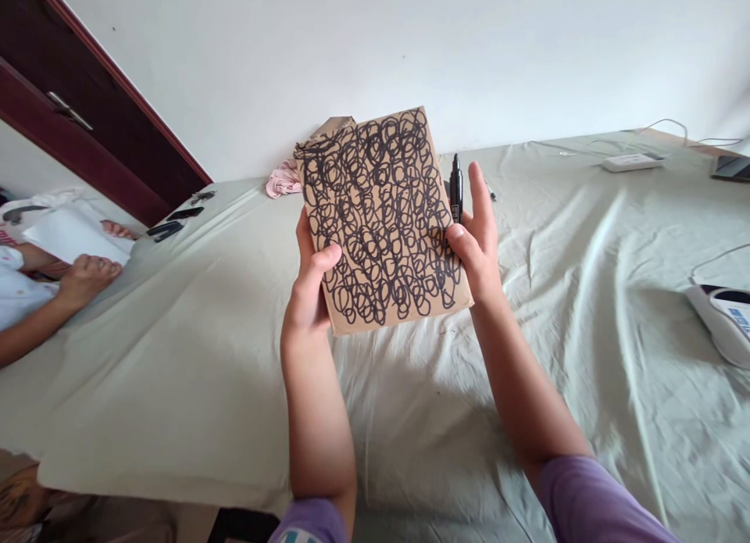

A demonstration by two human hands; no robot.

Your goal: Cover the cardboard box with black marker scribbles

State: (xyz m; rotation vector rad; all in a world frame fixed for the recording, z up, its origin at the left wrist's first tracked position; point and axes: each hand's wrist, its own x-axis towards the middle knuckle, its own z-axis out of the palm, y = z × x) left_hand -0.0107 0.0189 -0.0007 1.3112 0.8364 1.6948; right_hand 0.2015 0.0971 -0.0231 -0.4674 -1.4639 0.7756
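I hold up a brown cardboard piece [380, 215] covered in black looping scribbles, above a bed with a pale green sheet [187, 355]. My left hand [309, 289] grips its left edge, thumb on the front, fingers behind. My right hand [477, 238] pinches the right edge with the thumb on the front, and a black marker [455, 187] stands upright between its fingers. A cardboard flap shows behind the top left corner.
Another person's hands [87, 273] rest on white paper [70, 234] at the left. Dark small items [176, 221] and a pink cloth [283, 180] lie near the wall. A white power strip [631, 162] with cables, a tablet [732, 168] and a white device [723, 316] sit at the right.
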